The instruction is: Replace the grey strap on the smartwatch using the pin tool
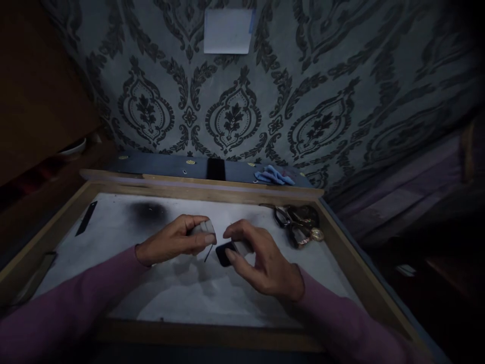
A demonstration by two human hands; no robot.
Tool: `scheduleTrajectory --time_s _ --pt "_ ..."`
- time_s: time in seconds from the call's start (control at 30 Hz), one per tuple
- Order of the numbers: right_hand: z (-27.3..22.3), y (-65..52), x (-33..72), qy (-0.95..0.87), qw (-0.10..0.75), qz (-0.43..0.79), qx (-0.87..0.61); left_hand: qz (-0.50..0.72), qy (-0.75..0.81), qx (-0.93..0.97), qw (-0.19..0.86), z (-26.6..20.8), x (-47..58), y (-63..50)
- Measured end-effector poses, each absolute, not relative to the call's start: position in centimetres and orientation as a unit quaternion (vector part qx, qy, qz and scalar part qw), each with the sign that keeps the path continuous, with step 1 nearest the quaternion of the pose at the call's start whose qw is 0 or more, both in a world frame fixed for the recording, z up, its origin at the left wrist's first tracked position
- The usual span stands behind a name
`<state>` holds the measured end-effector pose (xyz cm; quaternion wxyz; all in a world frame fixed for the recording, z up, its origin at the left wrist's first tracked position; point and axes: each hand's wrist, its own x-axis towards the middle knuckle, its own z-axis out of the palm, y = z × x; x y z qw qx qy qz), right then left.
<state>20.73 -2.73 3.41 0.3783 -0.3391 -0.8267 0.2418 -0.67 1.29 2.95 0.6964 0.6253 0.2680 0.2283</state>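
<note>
My left hand point(176, 240) is closed around a small grey box-shaped piece point(206, 227), held just above the white sheet. A thin dark strip point(208, 253) slants down beneath that piece. Facing it, a short gap away, my right hand point(267, 260) grips a small dark block with rounded corners point(223, 256), its thumb pressed on top. A grey part point(242, 246) shows under the right fingers; I cannot tell whether it is joined to the dark block. The dim light hides finer detail.
A raised wooden rim point(204, 188) borders the white sheet point(182, 303). Wristwatch-like items point(301, 217) are heaped at the right. A black strip point(86, 218) lies left. Behind the rim are a black rectangle point(215, 169) and a blue cloth point(273, 175). White paper point(227, 31) hangs on the wall.
</note>
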Motion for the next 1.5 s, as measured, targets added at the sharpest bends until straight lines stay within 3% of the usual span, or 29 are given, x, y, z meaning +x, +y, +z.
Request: scheduleTrajectory --time_s 0.2,0.37,0.67,0.97,1.17,1.5 --pt "3.2 -2.9 19.8 -0.670 0.332 0.531 -0.399 0.200 0.280 0.741 0.577 3.5 0.0 0.2" --pt "2.6 -2.5 19.6 -0.580 0.347 0.633 -0.377 0.197 0.269 0.813 0.477 3.5 0.2 0.0" --pt "2.8 -2.0 19.4 -0.459 0.408 0.686 -0.390 0.227 0.301 0.663 0.646 3.7 -0.2 0.9" --pt "2.8 -1.2 20.2 -0.319 0.487 0.704 -0.407 0.294 0.308 0.530 0.733 3.0 0.1 0.6" --pt "2.3 -1.5 19.9 -0.295 0.495 0.721 -0.384 0.251 0.264 0.534 0.763 2.9 0.5 -0.5" --pt "1.8 -1.5 19.8 -0.313 0.453 0.749 -0.368 0.307 0.280 0.471 0.778 2.7 0.5 0.1"
